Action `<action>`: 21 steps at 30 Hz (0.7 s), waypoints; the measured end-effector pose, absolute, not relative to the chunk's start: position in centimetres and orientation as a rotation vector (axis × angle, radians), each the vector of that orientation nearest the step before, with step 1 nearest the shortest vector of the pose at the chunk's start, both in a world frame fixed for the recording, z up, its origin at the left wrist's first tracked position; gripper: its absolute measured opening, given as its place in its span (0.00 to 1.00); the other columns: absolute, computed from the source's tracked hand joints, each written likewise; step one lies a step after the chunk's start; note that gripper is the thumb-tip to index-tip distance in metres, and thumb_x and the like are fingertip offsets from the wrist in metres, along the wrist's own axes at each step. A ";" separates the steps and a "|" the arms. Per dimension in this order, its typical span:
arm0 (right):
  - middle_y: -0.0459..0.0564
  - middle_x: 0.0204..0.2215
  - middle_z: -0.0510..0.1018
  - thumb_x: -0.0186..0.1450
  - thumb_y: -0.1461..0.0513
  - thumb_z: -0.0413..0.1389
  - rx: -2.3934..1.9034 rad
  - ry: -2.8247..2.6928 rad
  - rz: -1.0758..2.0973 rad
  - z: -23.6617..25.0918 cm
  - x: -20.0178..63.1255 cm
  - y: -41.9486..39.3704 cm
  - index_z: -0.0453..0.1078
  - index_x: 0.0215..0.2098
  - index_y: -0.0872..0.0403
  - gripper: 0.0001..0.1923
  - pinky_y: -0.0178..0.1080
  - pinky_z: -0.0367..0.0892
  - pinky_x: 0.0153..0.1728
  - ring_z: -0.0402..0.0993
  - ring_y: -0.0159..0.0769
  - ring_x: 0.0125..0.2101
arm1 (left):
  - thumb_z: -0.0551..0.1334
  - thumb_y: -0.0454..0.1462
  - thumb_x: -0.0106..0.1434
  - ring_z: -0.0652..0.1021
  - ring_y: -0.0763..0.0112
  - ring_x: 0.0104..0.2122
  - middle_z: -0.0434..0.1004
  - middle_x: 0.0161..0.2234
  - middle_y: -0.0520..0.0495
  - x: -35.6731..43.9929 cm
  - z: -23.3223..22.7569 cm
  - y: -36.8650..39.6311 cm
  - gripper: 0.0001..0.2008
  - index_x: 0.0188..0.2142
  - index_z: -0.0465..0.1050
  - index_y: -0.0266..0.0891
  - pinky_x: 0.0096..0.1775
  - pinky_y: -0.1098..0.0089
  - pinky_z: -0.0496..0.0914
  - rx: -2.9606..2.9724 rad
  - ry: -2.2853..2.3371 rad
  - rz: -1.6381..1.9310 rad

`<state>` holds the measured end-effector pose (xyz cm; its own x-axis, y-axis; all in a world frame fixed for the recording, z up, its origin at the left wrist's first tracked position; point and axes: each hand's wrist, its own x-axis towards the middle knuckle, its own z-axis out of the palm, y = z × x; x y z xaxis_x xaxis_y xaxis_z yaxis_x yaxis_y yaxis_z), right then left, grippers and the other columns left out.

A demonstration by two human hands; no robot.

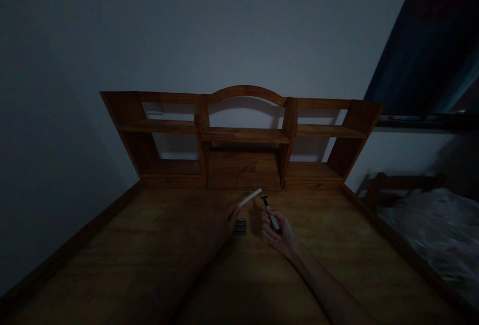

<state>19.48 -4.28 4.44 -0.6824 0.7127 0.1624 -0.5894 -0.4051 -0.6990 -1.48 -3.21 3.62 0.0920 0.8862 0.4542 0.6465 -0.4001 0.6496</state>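
A wooden desk [149,265] is spreading beneath the 2 hands, and a wooden shelf unit [245,134] is standing along its far side, apparently not getting in the way. The right hand [281,233] is clasping the grey-and-black handle of a razor-like tool [273,221] over the middle of the desk, while the left hand [229,220] is grasping a white strip [250,198] by its near-left end. The tool is looking light, stiff and a little slippery; its handle is offering the safer hold, its far head perhaps being sharp. The strip is seeming light and smooth. A dark case [240,227], showing 3 rows, is lying just right of the left hand, possibly obstructing it
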 end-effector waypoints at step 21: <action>0.37 0.06 0.56 0.65 0.53 0.44 -0.241 -0.977 2.125 4.2 19.3 -4.3 0.60 0.26 0.52 0.15 0.34 0.47 0.16 0.44 0.26 0.07 | 0.49 0.45 0.67 0.78 0.66 0.44 0.77 0.47 0.49 -1.3 3.8 -3.5 0.18 0.51 0.71 0.47 0.49 0.64 0.71 2.192 1.412 1.144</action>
<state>19.35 -4.30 4.17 -0.6853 0.7151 0.1376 -0.5699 -0.4091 -0.7126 -1.33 -3.53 3.82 0.2031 0.8635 0.4616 0.6305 -0.4760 0.6131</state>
